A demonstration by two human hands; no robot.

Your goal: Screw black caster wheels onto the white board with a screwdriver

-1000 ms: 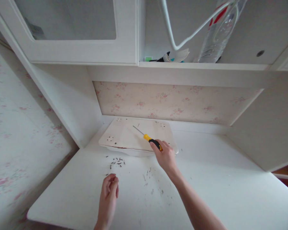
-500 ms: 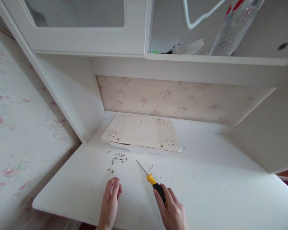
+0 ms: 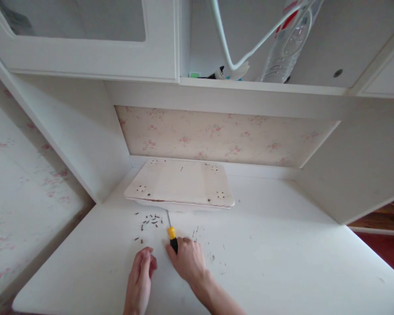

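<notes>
My right hand (image 3: pixel 188 259) is wrapped round the black and yellow handle of a screwdriver (image 3: pixel 171 232). Its thin metal shaft points away from me, and the tip is near the front edge of a white board (image 3: pixel 187 183) with holes near its corners. My left hand (image 3: pixel 141 267) rests on the desk with fingers curled in and thumb over them; whatever may be inside is hidden. Several small dark screws (image 3: pixel 153 219) lie scattered on the desk, beyond my left hand and left of the screwdriver.
The white desk (image 3: pixel 282 253) carries small bits of debris (image 3: pixel 212 257). Its back is closed by a flowered panel (image 3: pixel 200 135), with side panels left and right. On the shelf above stand a clear plastic bottle (image 3: pixel 284 52) and a white cable (image 3: pixel 226 48).
The screwdriver has moved left with my right hand, swinging from a slant to nearly straight ahead. My left hand stays curled on the desk. The camera view has shifted to the right.
</notes>
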